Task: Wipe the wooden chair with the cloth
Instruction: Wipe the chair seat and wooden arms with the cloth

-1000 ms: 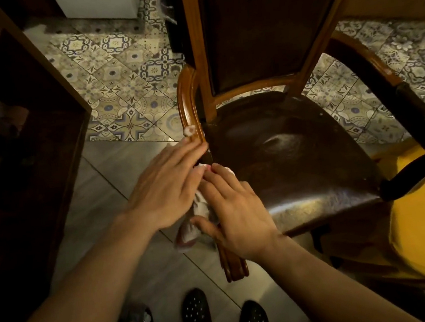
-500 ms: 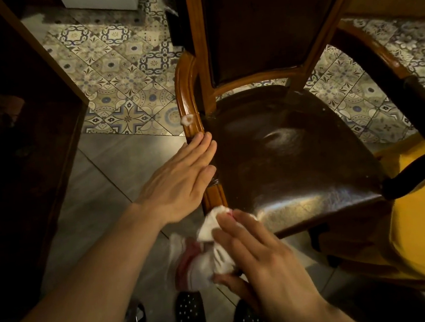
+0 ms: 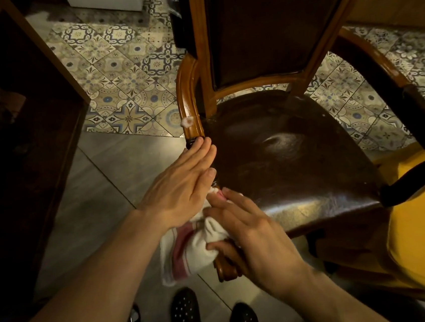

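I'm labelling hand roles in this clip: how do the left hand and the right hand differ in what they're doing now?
The left hand lies flat with fingers extended along the chair's wooden armrest, holding nothing; the right hand is curled around the cloth. The left hand sits further up the armrest, while the right hand works at its front end. Both are bare and both touch the same armrest.

No readable text, labels, brands, numbers or signs anywhere in view.
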`<state>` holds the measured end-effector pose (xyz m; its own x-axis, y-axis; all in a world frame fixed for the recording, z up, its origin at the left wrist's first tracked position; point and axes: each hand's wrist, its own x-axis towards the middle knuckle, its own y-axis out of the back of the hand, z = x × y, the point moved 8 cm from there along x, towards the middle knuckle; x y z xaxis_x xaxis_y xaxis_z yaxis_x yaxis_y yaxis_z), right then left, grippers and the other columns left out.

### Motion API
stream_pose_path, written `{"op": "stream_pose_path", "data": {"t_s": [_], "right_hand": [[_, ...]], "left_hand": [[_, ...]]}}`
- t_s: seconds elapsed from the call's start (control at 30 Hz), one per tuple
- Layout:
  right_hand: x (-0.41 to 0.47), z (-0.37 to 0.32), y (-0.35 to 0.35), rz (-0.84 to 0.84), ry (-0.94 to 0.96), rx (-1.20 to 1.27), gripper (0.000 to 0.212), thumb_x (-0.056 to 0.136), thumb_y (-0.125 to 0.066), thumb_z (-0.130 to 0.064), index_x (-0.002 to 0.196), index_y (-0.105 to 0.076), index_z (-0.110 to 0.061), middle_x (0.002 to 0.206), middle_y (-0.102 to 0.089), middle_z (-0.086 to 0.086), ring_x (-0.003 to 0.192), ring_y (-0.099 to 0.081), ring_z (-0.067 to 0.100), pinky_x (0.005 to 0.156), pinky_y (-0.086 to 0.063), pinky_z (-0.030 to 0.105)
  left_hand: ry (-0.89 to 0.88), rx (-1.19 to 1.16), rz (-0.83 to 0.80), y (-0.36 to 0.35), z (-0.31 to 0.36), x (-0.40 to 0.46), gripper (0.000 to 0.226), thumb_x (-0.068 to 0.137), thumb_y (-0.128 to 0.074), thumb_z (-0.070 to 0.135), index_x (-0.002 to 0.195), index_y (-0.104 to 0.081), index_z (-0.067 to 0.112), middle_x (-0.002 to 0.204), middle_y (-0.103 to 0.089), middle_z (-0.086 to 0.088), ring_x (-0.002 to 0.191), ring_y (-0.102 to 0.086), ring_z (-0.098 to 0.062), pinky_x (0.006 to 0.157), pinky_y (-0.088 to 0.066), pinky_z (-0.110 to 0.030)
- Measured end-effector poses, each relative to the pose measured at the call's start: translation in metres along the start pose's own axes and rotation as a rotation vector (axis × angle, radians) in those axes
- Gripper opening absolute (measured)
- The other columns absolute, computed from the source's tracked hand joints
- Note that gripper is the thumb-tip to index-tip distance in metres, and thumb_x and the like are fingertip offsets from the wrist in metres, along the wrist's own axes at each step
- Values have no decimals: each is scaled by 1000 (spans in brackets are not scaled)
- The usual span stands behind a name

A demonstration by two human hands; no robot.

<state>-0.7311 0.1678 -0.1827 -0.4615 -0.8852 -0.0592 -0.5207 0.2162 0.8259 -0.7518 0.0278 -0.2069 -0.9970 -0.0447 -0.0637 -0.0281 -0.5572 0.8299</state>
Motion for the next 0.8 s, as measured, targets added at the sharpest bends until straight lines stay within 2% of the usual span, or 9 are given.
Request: {"op": "stream_pose_path", "data": {"t_s": [0.13,0.23,0.33,0.43,0.53,0.67,0.73,0.8], "right_hand": [[14,7,1,20,34,-6,57,99,-51,-53,146,-48,-21,155,-45,-3,150,-28,19,119,-33,37],[14,9,1,66,13,-35,55,98,-51,-57,142,-51,-23,149,-50,-5,145,-36,19,108,-43,41],[14,7,2,124,-10,-154,50,99,-45,-62,135,-52,-28,135,-56,-9,131,-47,18,94,-45,41],[8,13,7,156,-28,-168,42,100,-40,-63,124,-51,-31,121,-54,-10,114,-50,12,97,-41,41],[-3,39,26,190,-133,-91,37,99,-43,-60,119,-50,-31,110,-52,-10,100,-50,10,90,-47,39],[-25,94,79,363,-348,-135,31,91,-62,-48,101,-53,-19,93,-55,3,83,-56,27,67,-50,45],[-35,122,110,463,-497,-131,38,89,-61,-52,96,-49,-17,87,-55,7,75,-55,32,59,-43,40],[-38,141,138,601,-611,-73,41,87,-59,-59,99,-46,-22,88,-56,7,74,-55,30,60,-42,37]], "left_hand": [[-4,-4,-22,1,0,0,58,106,-13,40,158,-19,15,168,-10,5,152,3,1,125,-5,-28],[8,-9,-20,1,1,0,59,105,-14,40,158,-19,16,168,-9,5,152,3,1,125,-6,-29],[28,-26,-21,1,1,-1,60,103,-14,43,158,-19,18,168,-8,8,151,4,4,125,-5,-26],[39,-24,-25,0,2,-2,61,103,-12,45,158,-18,20,168,-7,9,151,6,4,125,-5,-28],[38,-16,-19,-1,5,-2,66,101,-6,50,158,-17,19,167,-7,9,151,6,4,125,-1,-27],[42,13,11,-5,3,-1,62,103,-8,49,158,-16,20,167,-5,8,151,8,4,123,3,-23],[34,31,24,-6,1,0,64,102,-6,50,158,-15,21,168,-6,7,151,8,2,125,0,-28],[20,73,45,-7,0,-1,65,102,-3,53,158,-13,20,168,-4,5,152,8,0,125,2,-29]]}}
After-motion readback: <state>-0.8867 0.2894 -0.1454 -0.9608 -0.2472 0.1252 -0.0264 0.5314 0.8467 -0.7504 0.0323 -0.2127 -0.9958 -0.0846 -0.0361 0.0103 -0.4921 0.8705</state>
